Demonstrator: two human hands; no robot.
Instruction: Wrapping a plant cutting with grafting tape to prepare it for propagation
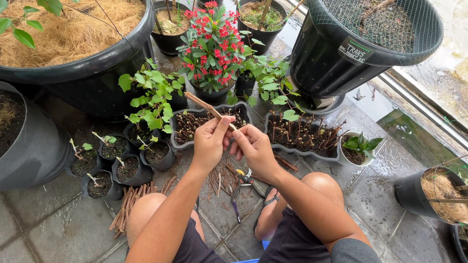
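The left hand has its fingers closed round a brown stem cutting that slants toward 10 o'clock over a black seedling tray; the right hand pinches the cutting's lower end, pruning shears lying on the floor tiles at 6 o'clock

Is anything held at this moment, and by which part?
Yes. The left hand grips a brown stem cutting at its lower end, its upper length angling up to the left. The right hand touches that same lower end with its fingertips.
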